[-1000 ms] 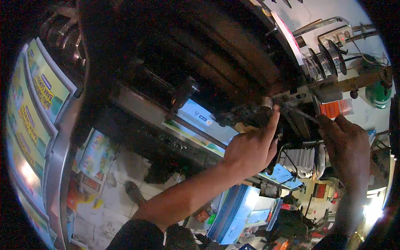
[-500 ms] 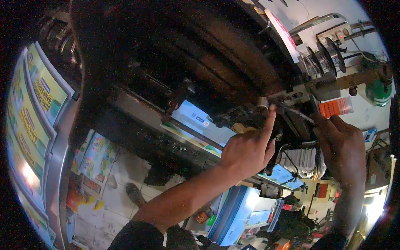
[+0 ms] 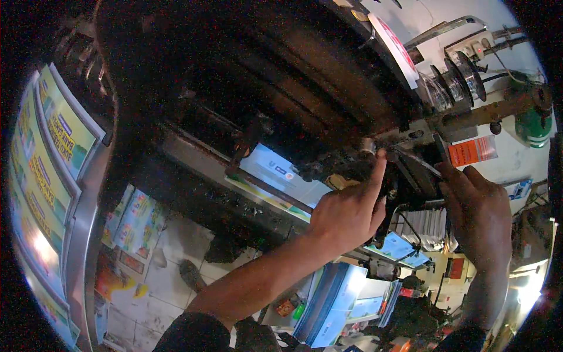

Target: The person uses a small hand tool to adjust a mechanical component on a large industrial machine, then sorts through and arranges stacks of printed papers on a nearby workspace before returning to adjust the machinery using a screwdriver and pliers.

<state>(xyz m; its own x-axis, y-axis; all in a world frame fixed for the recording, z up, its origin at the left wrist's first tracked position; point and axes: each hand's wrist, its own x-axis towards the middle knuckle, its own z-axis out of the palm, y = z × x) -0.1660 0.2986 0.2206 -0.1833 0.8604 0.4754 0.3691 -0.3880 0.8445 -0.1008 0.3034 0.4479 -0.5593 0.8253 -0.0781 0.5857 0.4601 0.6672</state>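
Note:
A large dark machine (image 3: 281,76) fills the upper middle, with a small round metal knob (image 3: 368,146) at its lower right side. My left hand (image 3: 346,217) reaches up to it, index finger stretched out with its tip against the machine beside the knob. The other fingers of that hand are bent and hold nothing I can see. To the right, my right hand (image 3: 478,211) is closed around the lower end of a slim metal rod-shaped tool (image 3: 417,161). This tool slants up and left to the machine near my left fingertip. Its exact kind cannot be made out.
Printed sheets (image 3: 50,170) stand stacked at the left behind a metal edge. A blue-and-white sheet (image 3: 281,170) lies inside the machine. Wire spools (image 3: 457,82) and a metal bar (image 3: 492,114) are at the upper right. Paper stacks (image 3: 334,302) are below; tiled floor (image 3: 167,287) shows lower left.
The view has shifted very slightly. Both hands stay at nearly the same spots; my left index finger remains against the machine and my right hand keeps its hold on the tool.

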